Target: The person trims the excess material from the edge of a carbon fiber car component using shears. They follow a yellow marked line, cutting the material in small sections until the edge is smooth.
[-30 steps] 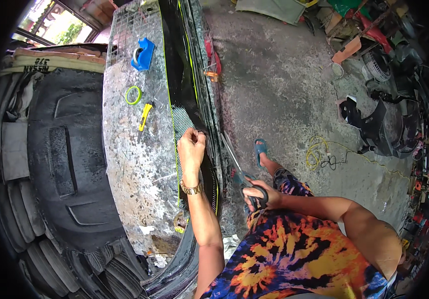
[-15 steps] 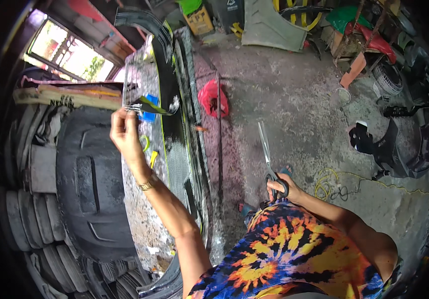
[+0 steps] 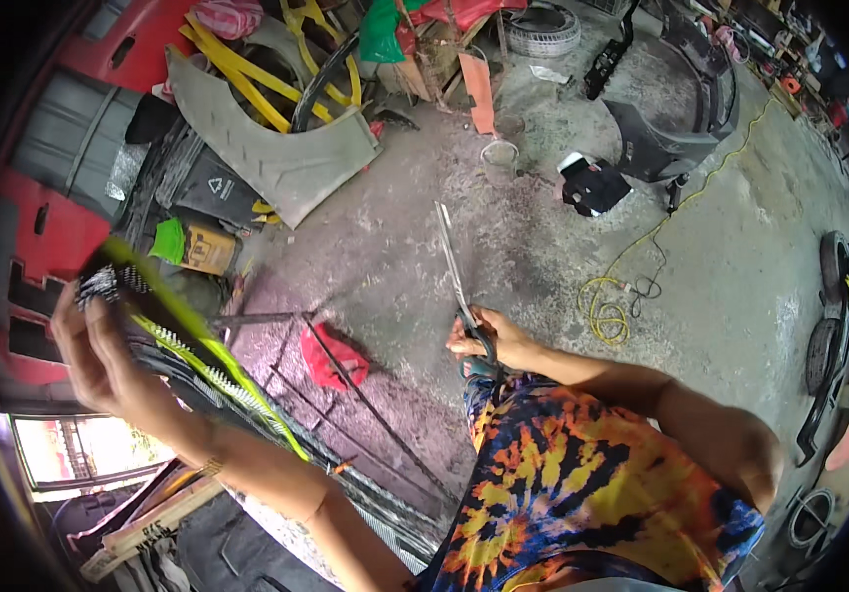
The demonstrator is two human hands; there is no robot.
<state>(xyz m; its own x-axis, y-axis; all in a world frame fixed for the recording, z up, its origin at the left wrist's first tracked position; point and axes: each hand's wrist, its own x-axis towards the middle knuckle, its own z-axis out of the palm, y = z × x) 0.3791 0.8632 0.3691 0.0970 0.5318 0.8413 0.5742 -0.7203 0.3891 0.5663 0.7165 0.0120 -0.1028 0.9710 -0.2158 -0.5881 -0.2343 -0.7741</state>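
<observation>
My left hand (image 3: 104, 360) is raised at the left, its fingers closed on the top end of a black strip with a yellow-green edge (image 3: 176, 306). The strip hangs slantwise down to the right, smeared by motion near the fingers, with a white-flecked pattern along it. My right hand (image 3: 500, 340) is closed around the dark handles of long scissors (image 3: 452, 259) in front of my body. Their silver blades point up and away from me over the floor, nearly together. Below my left forearm lies the worktable, mostly hidden by the arm and strip.
A red plastic bag (image 3: 333, 357) sits by a thin dark metal frame (image 3: 375, 424) on the floor. A grey car fender (image 3: 286, 163) leans at the far left. A yellow cord (image 3: 597, 314) coils at the right, near a dark bumper (image 3: 656, 143). A cardboard box (image 3: 209, 249) stands at the left.
The view has swung to the right. My left hand has lifted the strip off the table, and more of its length now shows. My right hand still holds the scissors.
</observation>
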